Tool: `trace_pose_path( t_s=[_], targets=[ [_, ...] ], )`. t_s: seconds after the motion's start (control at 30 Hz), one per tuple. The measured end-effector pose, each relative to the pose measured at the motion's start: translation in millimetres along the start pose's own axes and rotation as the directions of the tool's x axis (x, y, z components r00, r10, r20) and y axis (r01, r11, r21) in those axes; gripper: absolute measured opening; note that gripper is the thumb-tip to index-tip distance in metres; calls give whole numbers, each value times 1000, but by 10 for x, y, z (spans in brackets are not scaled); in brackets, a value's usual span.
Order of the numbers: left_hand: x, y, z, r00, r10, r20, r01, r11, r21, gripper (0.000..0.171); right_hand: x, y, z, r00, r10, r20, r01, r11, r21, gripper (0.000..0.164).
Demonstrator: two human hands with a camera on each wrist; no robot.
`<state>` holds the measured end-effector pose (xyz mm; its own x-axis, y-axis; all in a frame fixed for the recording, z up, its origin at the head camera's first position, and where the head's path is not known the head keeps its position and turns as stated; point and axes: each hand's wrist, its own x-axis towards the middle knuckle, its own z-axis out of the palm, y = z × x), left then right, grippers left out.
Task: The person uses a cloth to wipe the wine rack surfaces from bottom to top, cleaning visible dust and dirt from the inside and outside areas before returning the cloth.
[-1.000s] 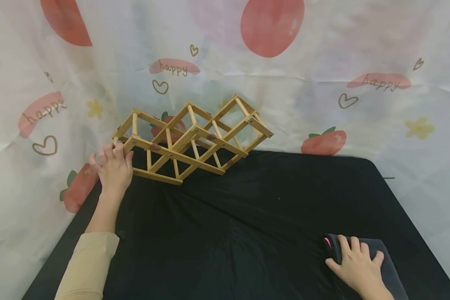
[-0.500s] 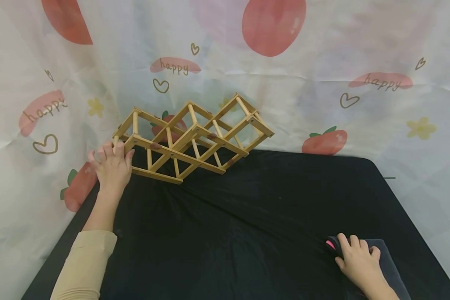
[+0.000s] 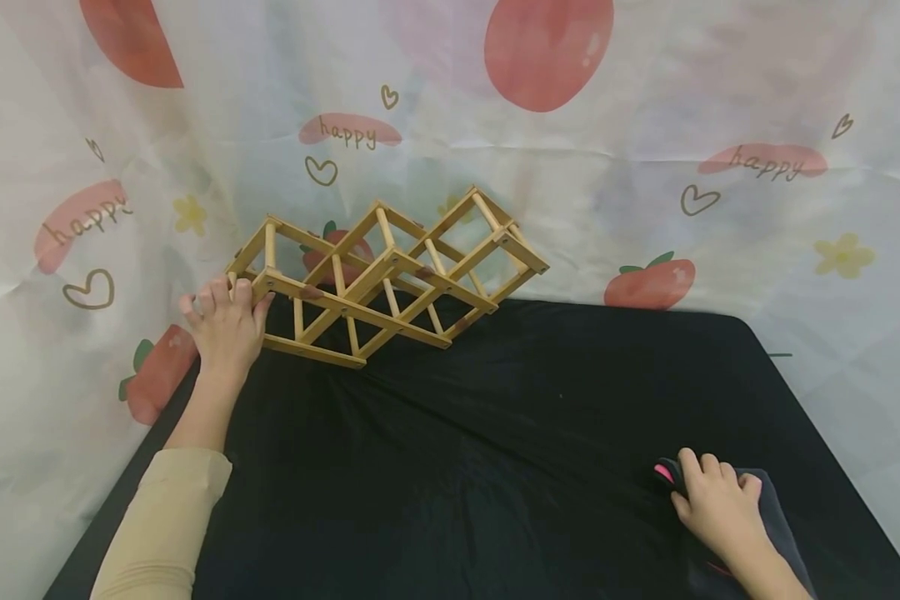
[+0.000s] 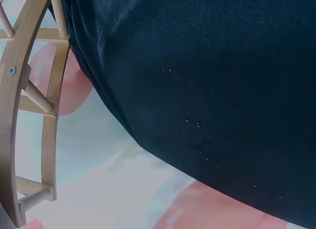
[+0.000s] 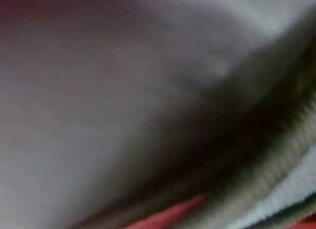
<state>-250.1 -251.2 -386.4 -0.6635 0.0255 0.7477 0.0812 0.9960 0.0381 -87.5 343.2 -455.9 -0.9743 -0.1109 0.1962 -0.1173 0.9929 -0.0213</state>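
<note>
A folding wooden wine rack [image 3: 390, 292], a lattice of pale slats and dowels, stands at the back left of the table. My left hand [image 3: 227, 329] grips its left end, fingers over the end pieces. Part of the wine rack [image 4: 17, 105] fills the left side of the left wrist view. At the front right, my right hand [image 3: 722, 510] grips the edge of a folded dark grey cloth [image 3: 780, 521] with pink trim. The thumb lies near the cloth's left edge. In the right wrist view, blurred grey fabric [image 5: 74, 115] and a red strip show close up.
A black cloth [image 3: 495, 433] covers the table, with creases running from the rack. Behind and at the sides hangs a pale curtain [image 3: 570, 192] printed with fruit, hearts and "happy".
My right hand has curled its fingers and thumb on the grey cloth's edge and moved slightly forward, lifting that edge. My left hand and the wine rack stay almost still.
</note>
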Motion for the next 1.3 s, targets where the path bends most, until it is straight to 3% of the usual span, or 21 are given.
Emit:
trace_pose_path(
  t_s=[0.17, 0.4, 0.73, 0.93, 1.3],
  targets=[
    [-11, -17, 10, 999, -34, 21, 35, 999, -28, 39, 224, -110, -100, 992, -10, -123, 13, 1000, 26, 43],
    [-8, 6, 70, 997, -51, -49, 47, 996, -77, 42, 604, -384, -256, 964, -69, -257, 91, 993, 75, 40],
    [-21, 45, 58, 996, -83, 28, 85, 992, -92, 37, 1146, -878, -260, 934, -156, -323, 197, 976, 98, 37],
    [-22, 48, 53, 994, -102, 41, 106, 989, -107, 36, 1405, -1156, -192, 912, -204, -355, 251, 964, 90, 34],
    [-14, 31, 33, 993, -113, 28, 116, 986, -124, 37, 1785, -1608, 8, 900, -249, -358, 299, 950, 93, 32]
  ],
)
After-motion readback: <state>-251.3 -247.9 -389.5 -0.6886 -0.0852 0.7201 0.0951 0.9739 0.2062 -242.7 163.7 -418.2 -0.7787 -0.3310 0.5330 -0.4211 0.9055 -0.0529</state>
